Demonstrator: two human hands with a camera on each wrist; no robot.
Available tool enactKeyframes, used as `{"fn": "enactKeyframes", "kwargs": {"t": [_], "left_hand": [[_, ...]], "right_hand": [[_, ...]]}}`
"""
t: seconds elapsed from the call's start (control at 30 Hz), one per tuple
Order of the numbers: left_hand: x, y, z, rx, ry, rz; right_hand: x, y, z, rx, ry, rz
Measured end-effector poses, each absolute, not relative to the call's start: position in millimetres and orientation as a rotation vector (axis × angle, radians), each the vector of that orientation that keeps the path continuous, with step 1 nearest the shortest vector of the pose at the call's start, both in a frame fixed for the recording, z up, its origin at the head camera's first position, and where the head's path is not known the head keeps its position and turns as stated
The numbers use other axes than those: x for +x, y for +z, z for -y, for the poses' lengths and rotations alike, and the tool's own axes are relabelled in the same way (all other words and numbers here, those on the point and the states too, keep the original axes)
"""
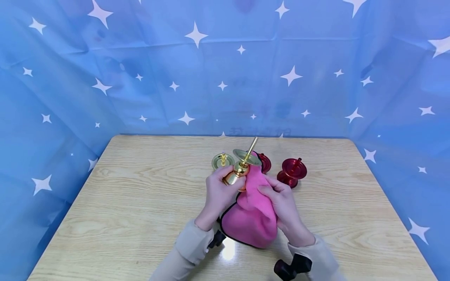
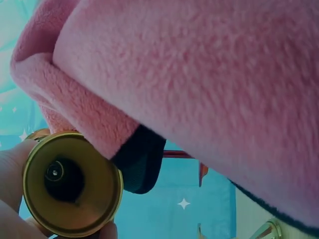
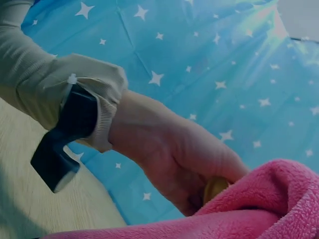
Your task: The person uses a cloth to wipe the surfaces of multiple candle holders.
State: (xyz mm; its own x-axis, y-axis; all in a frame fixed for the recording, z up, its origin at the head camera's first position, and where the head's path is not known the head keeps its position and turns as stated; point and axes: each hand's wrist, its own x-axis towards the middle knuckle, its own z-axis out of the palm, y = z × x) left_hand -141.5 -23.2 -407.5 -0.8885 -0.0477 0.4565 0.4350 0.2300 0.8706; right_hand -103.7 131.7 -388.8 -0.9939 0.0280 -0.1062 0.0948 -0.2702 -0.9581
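My left hand [image 1: 218, 188] grips a shiny gold candlestick [image 1: 241, 168] by its rounded lower body, raised off the table and tilted. Its dish and thin stem point up and to the right. From the left wrist view, the hollow underside of its base [image 2: 97, 214] faces the camera. My right hand [image 1: 285, 201] pinches a pink fleecy cloth [image 1: 247, 228] with black edging, which hangs below and lies up against the candlestick's right side. Folds of the cloth hide some right fingertips. In the right wrist view, the cloth covers part of the candlestick.
Behind the hands stand another gold candlestick [image 1: 223, 160] and a red candlestick [image 1: 266, 163], the red one partly hidden by the cloth. A second red candlestick [image 1: 293, 170] stands to the right. All are on a wooden table [image 1: 140, 203] before a blue starry backdrop [image 1: 246, 97].
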Motion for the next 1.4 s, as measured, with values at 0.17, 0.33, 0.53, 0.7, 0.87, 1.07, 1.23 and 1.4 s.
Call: {"fn": "enactKeyframes", "kwargs": {"t": [0.17,0.33,0.53,0.7,0.87,1.07,1.23,1.4], "left_hand": [[-142.5,-405.0,26.7,-0.441,-1.664,2.203],[-141.4,-406.4,34.3,-0.577,-1.651,2.257],[-139.8,-408.7,34.8,-0.536,-1.938,2.080],[-135.8,-411.5,27.3,-0.480,-2.061,1.893],[-131.6,-409.0,20.3,-0.468,-2.103,1.786],[-130.2,-410.3,14.1,-0.544,-2.077,1.752],[-130.4,-412.4,12.0,-0.632,-2.000,1.742],[-130.6,-413.4,10.9,-0.656,-1.976,1.746]], "right_hand": [[-103.9,-389.9,-126.7,0.216,-2.540,-1.847],[-104.5,-391.4,-126.5,0.252,-2.579,-1.822],[-104.8,-392.6,-126.8,0.282,-2.618,-1.785],[-103.1,-390.3,-124.7,0.283,-2.683,-1.716],[-99.6,-386.9,-121.3,0.292,-2.759,-1.633],[-98.2,-385.5,-118.9,0.302,-2.855,-1.533],[-97.2,-384.4,-118.6,0.294,-2.888,-1.487],[-96.8,-383.7,-118.9,0.288,-2.888,-1.477]]}}
